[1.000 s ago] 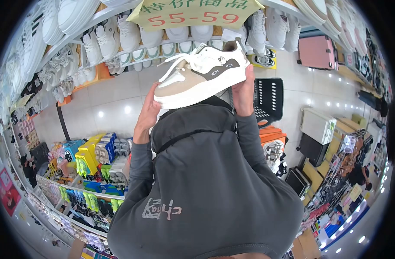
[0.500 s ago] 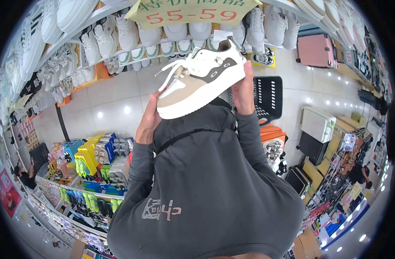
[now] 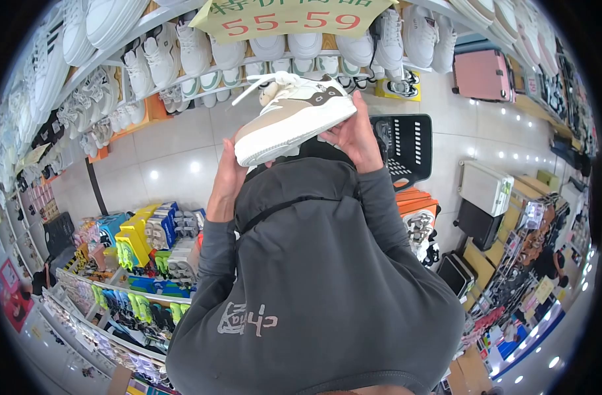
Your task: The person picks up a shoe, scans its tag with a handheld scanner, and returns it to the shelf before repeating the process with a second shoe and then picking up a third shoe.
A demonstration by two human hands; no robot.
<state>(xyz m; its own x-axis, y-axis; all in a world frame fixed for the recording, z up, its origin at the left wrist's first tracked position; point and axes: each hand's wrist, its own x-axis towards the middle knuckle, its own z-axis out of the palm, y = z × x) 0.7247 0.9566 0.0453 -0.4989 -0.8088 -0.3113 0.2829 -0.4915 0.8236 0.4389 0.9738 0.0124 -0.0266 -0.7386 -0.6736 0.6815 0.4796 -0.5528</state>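
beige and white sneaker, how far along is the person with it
Done: the beige and white lace-up sneaker is off any shelf, up in the air. In hand: the left hand grips its toe end, the right hand supports the heel, and it tilts so that the white sole shows. Left: it is not yet set down, neither by the row of white shoes behind it nor elsewhere.

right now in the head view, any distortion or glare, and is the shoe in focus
Head view: heavy fisheye, the shoe shelves curve inside a black round border; lamp glints dot the glossy floor tiles; the sneaker between left hand and right hand is evenly lit and fairly sharp.
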